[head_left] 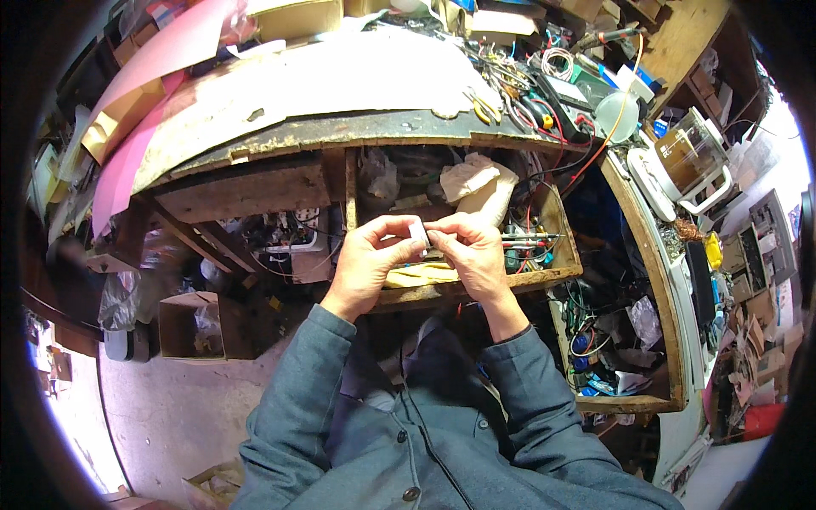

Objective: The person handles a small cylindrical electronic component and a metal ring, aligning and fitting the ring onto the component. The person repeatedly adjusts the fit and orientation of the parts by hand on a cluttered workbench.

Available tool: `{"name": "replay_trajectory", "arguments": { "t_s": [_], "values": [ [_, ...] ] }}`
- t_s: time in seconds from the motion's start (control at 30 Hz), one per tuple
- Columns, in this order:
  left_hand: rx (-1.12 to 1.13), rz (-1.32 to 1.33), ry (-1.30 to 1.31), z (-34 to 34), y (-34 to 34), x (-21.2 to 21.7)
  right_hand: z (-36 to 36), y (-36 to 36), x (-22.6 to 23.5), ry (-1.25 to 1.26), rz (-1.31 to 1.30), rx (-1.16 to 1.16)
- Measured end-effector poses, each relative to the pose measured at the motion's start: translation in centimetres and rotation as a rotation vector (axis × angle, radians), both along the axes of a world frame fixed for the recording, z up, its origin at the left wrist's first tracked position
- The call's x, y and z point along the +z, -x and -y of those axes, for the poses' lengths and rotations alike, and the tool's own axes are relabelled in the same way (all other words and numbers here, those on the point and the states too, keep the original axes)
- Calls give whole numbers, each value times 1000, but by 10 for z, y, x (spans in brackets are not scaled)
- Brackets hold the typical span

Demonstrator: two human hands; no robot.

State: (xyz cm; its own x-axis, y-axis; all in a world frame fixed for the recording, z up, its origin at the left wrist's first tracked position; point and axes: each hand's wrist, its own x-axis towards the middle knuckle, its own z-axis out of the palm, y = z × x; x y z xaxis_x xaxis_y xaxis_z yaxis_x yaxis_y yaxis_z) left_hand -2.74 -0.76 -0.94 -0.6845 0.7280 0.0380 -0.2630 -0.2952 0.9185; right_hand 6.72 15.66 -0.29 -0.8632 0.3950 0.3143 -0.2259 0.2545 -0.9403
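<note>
My left hand pinches a small white block-like piece between thumb and fingers, above an open wooden drawer. What kind of piece it is, I cannot make out. Close against it from the other side comes my right hand, thumb and forefinger pressed together at the piece's edge; whatever sits between those fingertips is hidden. Beneath the hands, a yellow cloth-like item lies at the drawer's front. Several pens or thin tools rest in its right part, and crumpled pale paper sticks up behind.
Beyond the drawer is a workbench with a large white sheet, yellow-handled pliers, tangled wires and a multimeter. A second open drawer with cables juts out at the right. A glass jug stands above it. An open cardboard box sits at left.
</note>
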Motion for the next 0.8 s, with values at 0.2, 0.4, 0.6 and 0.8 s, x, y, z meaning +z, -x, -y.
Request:
{"name": "replay_trajectory", "arguments": {
  "t_s": [0.2,0.4,0.6,0.8],
  "values": [
    [3,-7,-19,1,-2,4,2,-1,3,65,-5,-11],
    [-20,5,-39,-1,1,-4,2,1,-2,46,-30,-14],
    [-40,7,-23,0,0,-2,3,0,2,-69,-3,-20],
    [-37,-2,-8,-1,-3,3,5,1,4,3,16,-18]
  ]
}}
